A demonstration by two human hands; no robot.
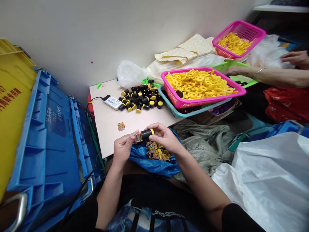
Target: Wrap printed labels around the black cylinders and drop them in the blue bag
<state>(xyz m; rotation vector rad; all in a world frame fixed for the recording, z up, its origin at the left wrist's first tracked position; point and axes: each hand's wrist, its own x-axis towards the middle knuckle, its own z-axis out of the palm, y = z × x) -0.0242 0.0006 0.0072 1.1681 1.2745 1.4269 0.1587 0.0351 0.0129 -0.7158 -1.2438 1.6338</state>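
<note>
The black tube (pixel 145 134) looks like matt plastic with a smooth yellow cap (pixel 152 132). The small sachets (pixel 155 153) are glossy printed foil on a crinkled blue plastic bag (pixel 154 167). The pink basket (pixel 193 103) is moulded plastic, the table (pixel 108 129) smooth and matt.

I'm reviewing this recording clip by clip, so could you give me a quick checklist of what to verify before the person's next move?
1. Both hands on the piece: ok. The left hand and right hand both grip the black cylinder.
2. Yellow ring on the cylinder's end: ok. The yellow ring shows at its right end.
3. Printed wrapper fixed to the cylinder: cannot tell. The printed wrapper sits at the left end, partly behind the fingers.
4. Stray packet: not ok. One printed packet lies on the tabletop, apart from those in the blue plastic bag.
5. Working space: ok. The co-worker's hand is well away, at the far right.
</note>
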